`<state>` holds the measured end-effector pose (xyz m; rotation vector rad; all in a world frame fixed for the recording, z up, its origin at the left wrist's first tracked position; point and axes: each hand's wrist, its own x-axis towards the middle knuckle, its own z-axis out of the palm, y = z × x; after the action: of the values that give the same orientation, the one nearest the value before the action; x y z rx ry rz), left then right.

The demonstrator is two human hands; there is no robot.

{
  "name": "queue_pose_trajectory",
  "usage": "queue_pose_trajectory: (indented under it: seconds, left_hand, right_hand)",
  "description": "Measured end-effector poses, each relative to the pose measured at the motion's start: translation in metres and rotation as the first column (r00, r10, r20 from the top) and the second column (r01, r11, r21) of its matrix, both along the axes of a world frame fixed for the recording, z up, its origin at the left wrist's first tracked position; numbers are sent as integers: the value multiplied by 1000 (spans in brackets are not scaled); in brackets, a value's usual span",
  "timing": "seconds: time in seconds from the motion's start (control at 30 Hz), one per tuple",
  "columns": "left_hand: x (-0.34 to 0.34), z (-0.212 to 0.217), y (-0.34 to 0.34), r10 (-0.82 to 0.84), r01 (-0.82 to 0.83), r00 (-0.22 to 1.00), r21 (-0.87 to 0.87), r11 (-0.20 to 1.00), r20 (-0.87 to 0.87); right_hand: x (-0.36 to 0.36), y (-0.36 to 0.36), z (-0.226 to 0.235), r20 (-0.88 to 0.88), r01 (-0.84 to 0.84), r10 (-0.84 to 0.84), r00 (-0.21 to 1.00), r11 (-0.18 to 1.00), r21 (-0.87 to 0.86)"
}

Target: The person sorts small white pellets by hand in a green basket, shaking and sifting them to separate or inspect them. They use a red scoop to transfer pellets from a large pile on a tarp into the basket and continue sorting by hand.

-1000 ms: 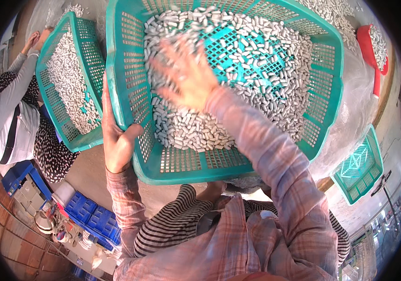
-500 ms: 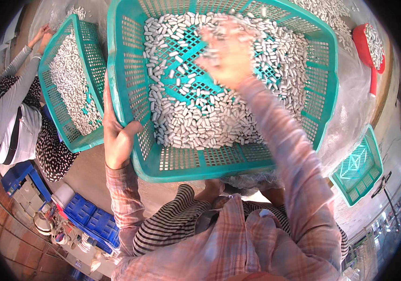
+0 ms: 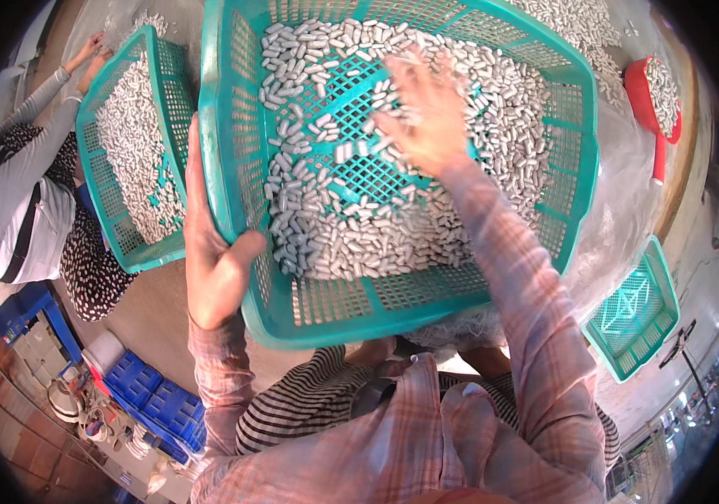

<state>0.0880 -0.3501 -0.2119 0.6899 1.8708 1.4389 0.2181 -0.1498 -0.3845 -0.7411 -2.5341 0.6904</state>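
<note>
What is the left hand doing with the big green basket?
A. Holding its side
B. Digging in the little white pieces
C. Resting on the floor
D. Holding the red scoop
A. The left hand grips the side wall of the big green basket, thumb hooked inside, while the right hand is the one spread over the little white pieces.
</note>
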Motion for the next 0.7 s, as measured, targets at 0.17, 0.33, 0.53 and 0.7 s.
queue_pose_trajectory:
  seconds: [0.17,0.33,0.53,0.7]
  left_hand:
    - [-44,-46,22,-80,84,992,-35,996,101]
    - [-61,-123,-6,-281,135,775,-287,949,-566]
    - [-15,-209,-30,-802,276,445,-790,547,-399]
    - [51,-190,10,-804,348,441,-750,562,-398]
  right_hand:
    - [-6,-23,20,284,-495,547,788,836,-235]
    - [131,50,71,388,-562,487,783,821,103]
    - [244,71,87,282,469,-376,883,717,-515]
    - [233,56,45,-118,298,-586,801,563,-771]
